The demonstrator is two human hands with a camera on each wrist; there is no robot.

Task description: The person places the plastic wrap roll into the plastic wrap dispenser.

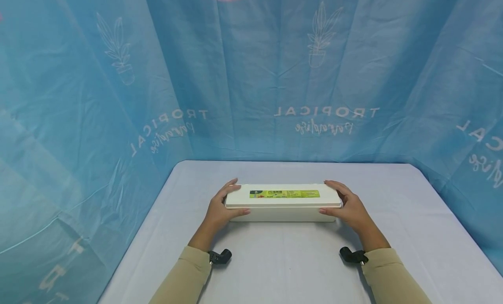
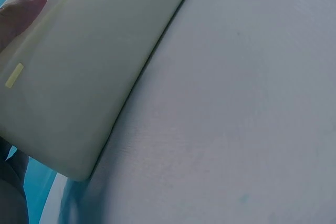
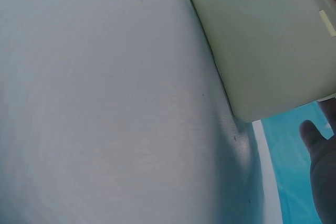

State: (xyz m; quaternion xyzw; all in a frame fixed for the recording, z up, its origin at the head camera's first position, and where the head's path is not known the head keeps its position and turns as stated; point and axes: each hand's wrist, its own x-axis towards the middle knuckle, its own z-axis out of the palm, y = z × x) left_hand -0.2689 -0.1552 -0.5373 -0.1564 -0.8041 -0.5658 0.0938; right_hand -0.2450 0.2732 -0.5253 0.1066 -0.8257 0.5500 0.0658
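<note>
A long white lidded box (image 1: 284, 214) lies crosswise on the table, its lid closed and a yellow-green label (image 1: 284, 194) along the top. My left hand (image 1: 220, 207) grips the left end, thumb on the near side and fingers at the far edge of the lid. At the opposite end my right hand (image 1: 351, 209) holds it the same way. The left wrist view shows the box's near wall (image 2: 105, 51) with the left thumb (image 2: 26, 14) against it. In the right wrist view the box's rounded corner (image 3: 257, 98) appears, with some of the right hand's fingers beyond it.
A white cloth covers the table (image 1: 291, 264). Blue printed curtains (image 1: 251, 77) hang behind it and along both sides. Each wrist carries a small black camera mount (image 1: 221, 257), close above the cloth.
</note>
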